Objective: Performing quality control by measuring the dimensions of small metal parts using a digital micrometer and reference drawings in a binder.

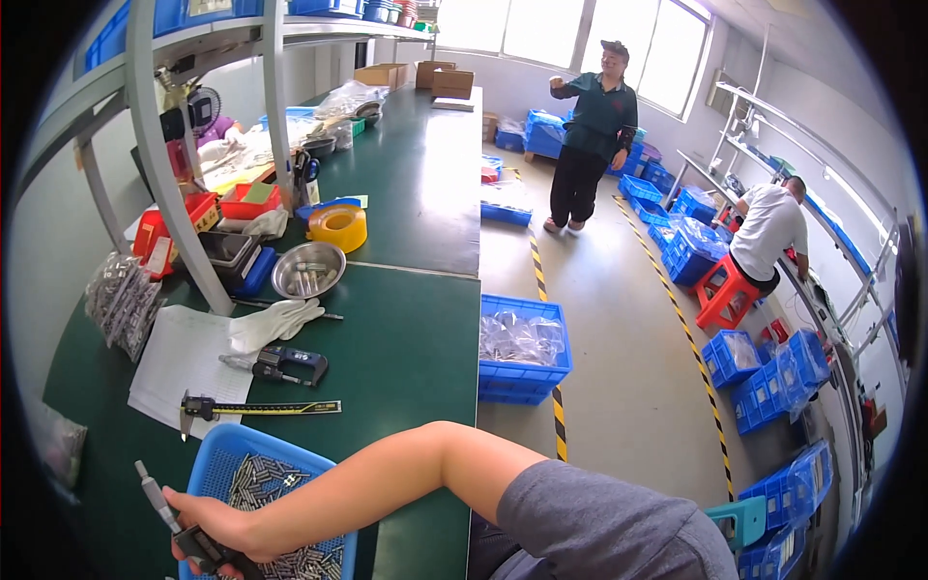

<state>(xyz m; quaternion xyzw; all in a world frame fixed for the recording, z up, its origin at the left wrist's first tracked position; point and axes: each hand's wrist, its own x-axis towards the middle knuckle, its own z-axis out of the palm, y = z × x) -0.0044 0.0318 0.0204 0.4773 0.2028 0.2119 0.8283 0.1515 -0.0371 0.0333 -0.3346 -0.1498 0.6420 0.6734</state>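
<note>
My right hand (224,524) is closed around a digital micrometer (158,498), its silver thimble pointing up and to the left. It hovers over a blue plastic basket (275,442) that holds many small metal pins (256,483). The hand and forearm cover part of the basket. Just beyond it a digital caliper (266,407) lies partly on a paper sheet (174,372). A second micrometer (290,365) and a white glove (274,326) lie farther back. My left hand is out of view.
A steel bowl (309,271) of metal cylinders and a yellow tape roll (338,228) stand on the green bench (406,319). Grey shelf posts (159,145) rise at the left. A blue crate (527,348) stands beside the bench. One person stands in the aisle; another sits at right.
</note>
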